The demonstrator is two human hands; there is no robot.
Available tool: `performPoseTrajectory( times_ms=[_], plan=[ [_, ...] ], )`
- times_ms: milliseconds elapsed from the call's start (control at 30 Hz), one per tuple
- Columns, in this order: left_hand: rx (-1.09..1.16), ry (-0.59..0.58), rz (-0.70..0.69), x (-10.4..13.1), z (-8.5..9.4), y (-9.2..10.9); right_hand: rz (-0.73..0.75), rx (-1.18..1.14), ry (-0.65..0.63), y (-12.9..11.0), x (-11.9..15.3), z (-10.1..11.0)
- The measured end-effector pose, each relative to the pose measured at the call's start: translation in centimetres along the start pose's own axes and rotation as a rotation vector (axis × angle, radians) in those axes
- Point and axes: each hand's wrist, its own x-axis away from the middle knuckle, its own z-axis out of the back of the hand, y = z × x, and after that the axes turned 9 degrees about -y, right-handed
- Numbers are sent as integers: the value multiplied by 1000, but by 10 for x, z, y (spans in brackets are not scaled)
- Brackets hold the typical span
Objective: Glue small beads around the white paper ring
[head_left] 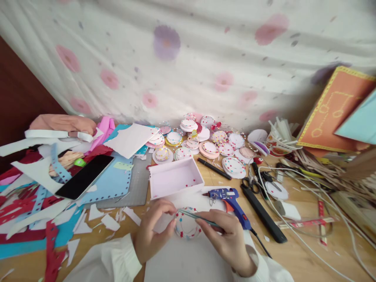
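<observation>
A round white paper piece (188,225), dotted with small red and blue shapes around its edge, is in front of me at the bottom middle. My left hand (157,229) pinches its left edge between thumb and fingers. In my right hand (225,235) is a pair of teal tweezers (192,215), closed in the fingers and angled left across the top of the paper piece. The tips reach its upper left edge, close to my left fingertips; whether they grip a small piece there I cannot make out. White paper (188,260) lies underneath.
Behind my hands stands a pale pink box (173,178) with a few red bits. A blue glue gun (232,199), black scissors (249,186) and a white cable (296,231) lie right. Decorated paper discs (210,148) crowd the back. Paper scraps and a phone (85,176) cover the left.
</observation>
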Motion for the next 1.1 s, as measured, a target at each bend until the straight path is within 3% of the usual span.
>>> performPoseTrajectory(
  times_ms=[367,700,1100],
  plan=[
    [26,-2,25,-2,0,4,19,32,-31,3,3,-8],
    [149,18,-40,-2,0,0,-71,-115,-74,-3,2,-5],
    [150,46,-19,-4,4,5,-165,-187,-55,1,1,-2]
  ],
)
